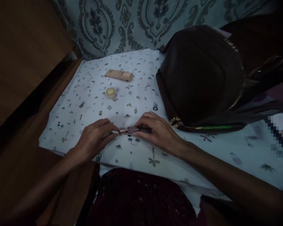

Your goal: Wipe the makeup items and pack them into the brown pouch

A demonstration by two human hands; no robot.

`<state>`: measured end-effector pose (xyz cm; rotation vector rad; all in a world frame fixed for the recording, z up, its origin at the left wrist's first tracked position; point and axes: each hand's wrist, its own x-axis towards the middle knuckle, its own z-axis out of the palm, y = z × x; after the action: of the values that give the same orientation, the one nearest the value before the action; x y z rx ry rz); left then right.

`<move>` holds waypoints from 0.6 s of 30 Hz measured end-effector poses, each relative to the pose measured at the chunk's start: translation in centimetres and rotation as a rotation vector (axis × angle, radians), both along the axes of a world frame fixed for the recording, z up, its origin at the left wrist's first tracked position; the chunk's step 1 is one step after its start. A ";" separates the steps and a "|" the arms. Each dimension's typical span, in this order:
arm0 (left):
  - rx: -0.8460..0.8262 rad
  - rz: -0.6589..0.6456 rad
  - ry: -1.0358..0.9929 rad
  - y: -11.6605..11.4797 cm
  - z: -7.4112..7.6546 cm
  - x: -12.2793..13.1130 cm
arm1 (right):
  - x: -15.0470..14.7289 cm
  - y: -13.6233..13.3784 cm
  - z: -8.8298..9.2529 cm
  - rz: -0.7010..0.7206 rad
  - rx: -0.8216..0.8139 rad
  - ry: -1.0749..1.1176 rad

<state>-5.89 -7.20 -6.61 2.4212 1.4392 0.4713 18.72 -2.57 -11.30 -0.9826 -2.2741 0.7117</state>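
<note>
Slim lip gloss tubes (124, 131), reddish and clear with dark parts, lie side by side between my two hands, low over the patterned white sheet (91, 84). My left hand (94, 136) is closed in a pinch at their left end, where a whitish tip shows. From the other side, my right hand (155, 130) wraps its fingers round the dark right end. How many tubes there are is hard to make out in the dim light. Beyond the hands sit a small round jar with a yellowish lid (111, 93) and a beige squeeze tube (119, 75) lying on its side.
A dark brown leather bag (200, 75) with gold zips stands at the right, close to my right hand. Wooden furniture (21, 56) borders the sheet on the left. Patterned fabric (127, 25) rises at the back.
</note>
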 end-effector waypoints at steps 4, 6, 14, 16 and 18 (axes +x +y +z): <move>-0.188 0.079 -0.149 0.4 0.4 -0.4 | -0.1 -0.1 0.3 0.037 -0.016 0.037; -0.209 0.089 -0.179 0.5 0.5 -0.4 | -0.2 -0.2 0.3 0.060 -0.007 0.051; -0.016 -0.015 0.061 0.6 0.9 2.5 | -0.2 -0.6 -0.3 0.021 -0.035 0.090; 0.057 -0.064 0.143 0.7 0.8 4.2 | -0.2 -0.7 -0.4 0.013 -0.052 0.102; 0.112 -0.092 0.198 0.8 0.7 5.9 | -0.3 -0.7 -0.4 0.016 -0.054 0.100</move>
<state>0.01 -6.37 -5.90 2.6748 1.4035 0.3063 18.44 -3.30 -11.70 -0.9328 -2.1885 0.8152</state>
